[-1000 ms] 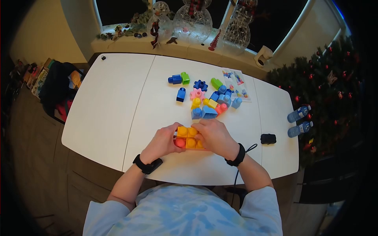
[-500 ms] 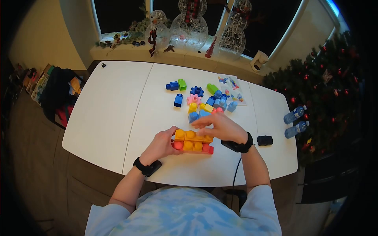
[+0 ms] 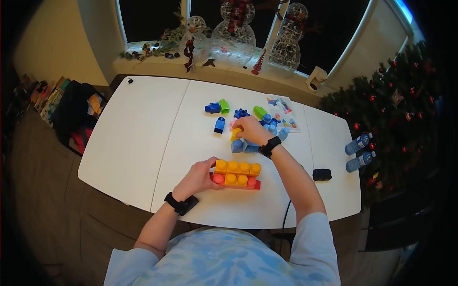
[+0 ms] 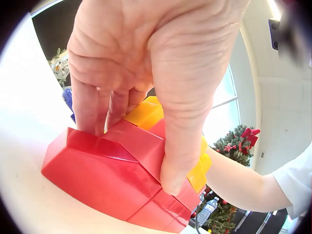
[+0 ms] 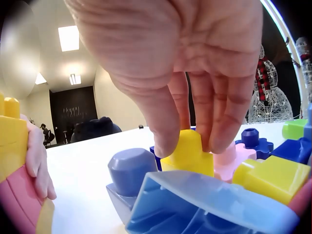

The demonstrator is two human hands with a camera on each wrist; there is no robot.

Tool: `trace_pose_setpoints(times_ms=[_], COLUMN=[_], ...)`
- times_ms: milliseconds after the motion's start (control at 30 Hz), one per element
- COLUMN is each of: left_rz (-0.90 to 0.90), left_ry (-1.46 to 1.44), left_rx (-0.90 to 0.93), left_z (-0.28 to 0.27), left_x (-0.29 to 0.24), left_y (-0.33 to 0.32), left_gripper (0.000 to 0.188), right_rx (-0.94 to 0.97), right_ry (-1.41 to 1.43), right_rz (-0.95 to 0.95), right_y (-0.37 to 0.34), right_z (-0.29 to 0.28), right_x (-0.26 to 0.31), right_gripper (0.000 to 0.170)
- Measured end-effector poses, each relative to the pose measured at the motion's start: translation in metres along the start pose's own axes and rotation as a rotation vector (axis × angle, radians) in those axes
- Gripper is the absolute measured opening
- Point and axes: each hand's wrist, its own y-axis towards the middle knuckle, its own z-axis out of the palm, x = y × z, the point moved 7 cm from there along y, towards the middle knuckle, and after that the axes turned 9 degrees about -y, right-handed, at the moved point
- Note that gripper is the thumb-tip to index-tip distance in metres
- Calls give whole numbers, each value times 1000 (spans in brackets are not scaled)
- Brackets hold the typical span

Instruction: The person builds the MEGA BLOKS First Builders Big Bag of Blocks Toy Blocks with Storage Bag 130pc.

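My left hand point(image 3: 196, 178) grips the left end of a stack of building blocks point(image 3: 243, 180), yellow blocks with round studs over a red base point(image 4: 97, 170). In the left wrist view the thumb presses the near side, with the fingers round the far side. Farther forward, my right hand point(image 3: 254, 130) pinches a small yellow block point(image 5: 189, 158) between thumb and fingertips. Around it sit a blue block point(image 5: 130, 170), a hollow light blue block point(image 5: 209, 197), a pink gear-shaped piece point(image 5: 236, 158) and another yellow block point(image 5: 273, 176).
Beyond lie dark blue blocks point(image 3: 219, 125), green blocks point(image 3: 224, 106), a dark blue gear piece point(image 3: 241, 113) and a printed sheet point(image 3: 287, 107). At the right are a black case point(image 3: 322, 175) and two water bottles point(image 3: 359, 144) by a decorated tree point(image 3: 386, 109).
My right hand has left the stack and moved forward to the loose blocks, where it now pinches a yellow one. The left hand stays on the stack, whose yellow top row now shows fully.
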Motion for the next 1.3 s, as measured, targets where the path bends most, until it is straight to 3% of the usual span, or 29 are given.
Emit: trace_pose_setpoints(times_ms=[100,233,300,400,667,1300], left_rz=[3,-12,-15,-41,26,-34], left_ry=[0,-16,-17,10,-32,-1], left_rx=[-10,-15,-14,-10,-19,0], left_z=[0,-1,-1,-1,-1,-1], left_x=[-1,-2,-3,-1,-1,-7], left_y=[0,-1,-1,-1,-1,-1], left_gripper=[69,69,69,69,71,73], right_rx=[-130,-157,-33,37,45,73], right_ry=[-35,118,165,110,39,20], right_rz=[14,91,-99,-237,-260,-285], right_y=[-2,-31,-52,-70,-67,-72], right_z=[-15,-76,-89,-85,-55,-51], right_x=[4,58,103,144,146,149], right_gripper=[26,24,23,23,24,23])
